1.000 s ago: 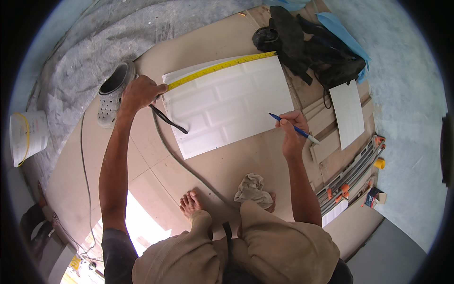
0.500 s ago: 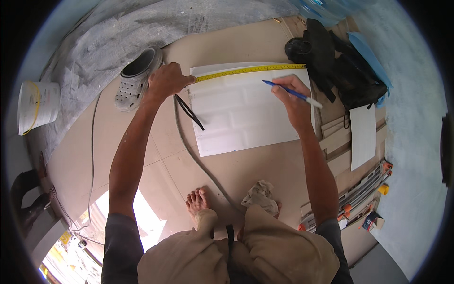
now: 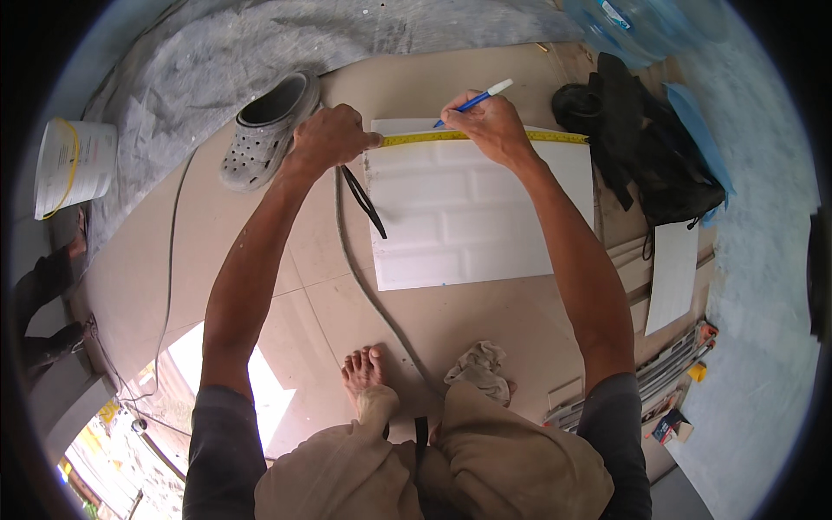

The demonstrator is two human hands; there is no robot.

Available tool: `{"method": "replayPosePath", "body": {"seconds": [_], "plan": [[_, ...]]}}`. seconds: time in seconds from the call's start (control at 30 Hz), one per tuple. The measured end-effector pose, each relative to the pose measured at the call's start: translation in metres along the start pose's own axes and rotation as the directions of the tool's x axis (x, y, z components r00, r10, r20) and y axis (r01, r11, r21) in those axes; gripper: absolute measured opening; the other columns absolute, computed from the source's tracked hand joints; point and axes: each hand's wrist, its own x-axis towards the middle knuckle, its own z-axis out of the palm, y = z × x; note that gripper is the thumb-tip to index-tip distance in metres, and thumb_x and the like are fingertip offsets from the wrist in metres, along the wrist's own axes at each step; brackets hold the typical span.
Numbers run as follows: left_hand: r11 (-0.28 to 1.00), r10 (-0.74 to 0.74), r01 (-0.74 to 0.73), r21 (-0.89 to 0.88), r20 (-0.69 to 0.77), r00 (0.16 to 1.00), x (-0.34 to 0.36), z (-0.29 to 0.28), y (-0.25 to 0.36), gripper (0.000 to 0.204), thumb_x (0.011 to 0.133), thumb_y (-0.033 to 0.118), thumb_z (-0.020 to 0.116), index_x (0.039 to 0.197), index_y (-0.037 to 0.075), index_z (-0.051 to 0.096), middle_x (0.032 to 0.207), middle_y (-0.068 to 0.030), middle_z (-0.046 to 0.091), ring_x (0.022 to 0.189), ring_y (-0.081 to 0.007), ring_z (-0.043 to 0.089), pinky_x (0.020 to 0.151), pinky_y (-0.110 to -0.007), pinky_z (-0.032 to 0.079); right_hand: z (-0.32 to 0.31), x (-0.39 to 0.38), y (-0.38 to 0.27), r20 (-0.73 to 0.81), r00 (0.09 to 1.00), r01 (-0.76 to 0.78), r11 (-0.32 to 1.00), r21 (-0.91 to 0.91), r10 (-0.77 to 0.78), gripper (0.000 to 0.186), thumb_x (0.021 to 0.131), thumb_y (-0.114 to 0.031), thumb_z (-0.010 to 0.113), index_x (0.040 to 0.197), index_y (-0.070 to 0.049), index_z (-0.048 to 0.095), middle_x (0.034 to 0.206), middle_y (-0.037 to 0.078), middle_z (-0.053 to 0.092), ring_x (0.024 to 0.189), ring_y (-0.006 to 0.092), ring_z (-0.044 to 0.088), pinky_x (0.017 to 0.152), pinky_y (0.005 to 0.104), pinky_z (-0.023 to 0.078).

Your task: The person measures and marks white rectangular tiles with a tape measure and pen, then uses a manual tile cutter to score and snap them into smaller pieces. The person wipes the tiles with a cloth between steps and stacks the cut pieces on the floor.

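My left hand [image 3: 334, 139] is closed around a tape measure, whose case is hidden in the fingers. A black strap [image 3: 364, 201] hangs below it. The yellow blade [image 3: 425, 139] stretches rightward across the upper part of a white panel [image 3: 494, 225] with a raised brick pattern, lying on the floor. My right hand [image 3: 490, 130] pinches a blue marker pen [image 3: 476, 100] with a white end. The pen's tip points down at the blade's far edge, left of the panel's middle; I cannot tell whether it touches. The right hand covers part of the blade.
A grey clog [image 3: 264, 130] sits beside my left hand. A grey cable [image 3: 373, 303] runs past the panel to my feet. On the right lie a black bag [image 3: 685, 182], a white strip [image 3: 672, 277] and long tools [image 3: 637, 373]. A white bucket [image 3: 82, 169] stands far left, near someone's legs [image 3: 43, 282].
My right hand has moved left and farther out, bringing the pen from the panel's right part to the blade. The view has shifted slightly. My left hand still grips the tape measure.
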Motion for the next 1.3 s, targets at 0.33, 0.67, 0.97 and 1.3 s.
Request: {"method": "replayPosePath", "body": {"seconds": [0.33, 0.67, 0.97, 1.3], "plan": [[1.000, -0.020, 0.020, 0.006, -0.017, 1.000, 0.000, 0.001, 0.001, 0.044, 0.086, 0.046, 0.080, 0.094, 0.003, 0.082, 0.089, -0.0151, 0.079, 0.088, -0.0299, 0.078, 0.088, -0.049, 0.059, 0.002, -0.002, -0.004, 0.006, 1.000, -0.021, 0.996, -0.090, 0.022, 0.023, 0.098, -0.020, 0.076, 0.106, 0.002, 0.074, 0.100, 0.012, 0.079, 0.096, 0.0169, 0.074, 0.089, 0.0283, 0.059], [1.000, -0.018, 0.018, 0.002, -0.012, 1.000, 0.000, 0.001, 0.003, 0.043, 0.085, 0.045, 0.079, 0.094, 0.003, 0.082, 0.089, -0.0166, 0.079, 0.091, -0.0310, 0.078, 0.088, -0.049, 0.059, 0.003, -0.005, -0.005, 0.001, 0.998, -0.057, 0.994, -0.088, 0.058, 0.023, 0.098, -0.020, 0.077, 0.106, 0.001, 0.074, 0.101, 0.011, 0.078, 0.098, 0.0160, 0.073, 0.088, 0.0281, 0.058], [1.000, -0.017, 0.018, 0.005, -0.016, 1.000, 0.000, 0.002, 0.002, 0.045, 0.085, 0.045, 0.080, 0.095, 0.002, 0.082, 0.090, -0.0172, 0.079, 0.091, -0.0323, 0.078, 0.090, -0.049, 0.058, 0.005, -0.003, 0.002, 0.002, 1.000, -0.013, 0.999, -0.029, 0.013, 0.021, 0.097, -0.016, 0.077, 0.106, 0.002, 0.074, 0.101, 0.010, 0.076, 0.096, 0.0143, 0.070, 0.087, 0.0269, 0.056], [0.999, -0.035, 0.035, 0.011, -0.004, 0.999, -0.003, 0.002, 0.003, 0.048, 0.086, 0.047, 0.080, 0.099, 0.001, 0.081, 0.092, -0.0181, 0.079, 0.092, -0.0333, 0.078, 0.090, -0.050, 0.058, 0.009, -0.001, 0.017, -0.071, 0.995, 0.062, 0.995, -0.084, -0.068, 0.031, 0.094, -0.035, 0.075, 0.100, -0.005, 0.079, 0.092, 0.008, 0.081, 0.083, 0.0169, 0.076, 0.077, 0.0299, 0.059]]}}
